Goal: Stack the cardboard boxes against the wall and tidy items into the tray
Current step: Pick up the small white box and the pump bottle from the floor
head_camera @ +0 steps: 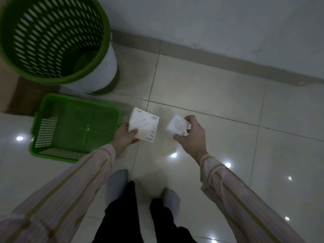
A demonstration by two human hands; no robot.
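**Left hand** [124,138]: fingers [133,132] pinch the flat box [144,126] at its near left corner, thumb on the top face. The rest are under it and hidden.

**Right hand** [191,135]: fingers [188,118] are curled round the small box [177,127] from its right side, one over the far edge and the thumb at the near corner.

**Flat box:** white, held face up just beside the right rim of the tray [43,102]. It is close to square, so there is no marked long axis. Its edges are turned slightly off the floor tile lines, and the print reads upside down to the wearer.

**Small box:** white, cube-like, blurred, held over the floor [219,95] to the right of the flat box and apart from it.

**Tray:** green, mesh-bottomed, on the floor. Nothing shows inside it.

**Surroundings:** a green bin [52,37] stands beyond the tray, with cardboard [21,95] at the left edge behind it and the wall [228,23] beyond.

**Step in hand:** judged to be tidying, with both boxes picked up and neither yet in the tray.

**Next move:** the left hand carries the flat box left over the rim, lowers it flat and lets go. The right hand has to cross farther with the small box and set it beside the flat one.
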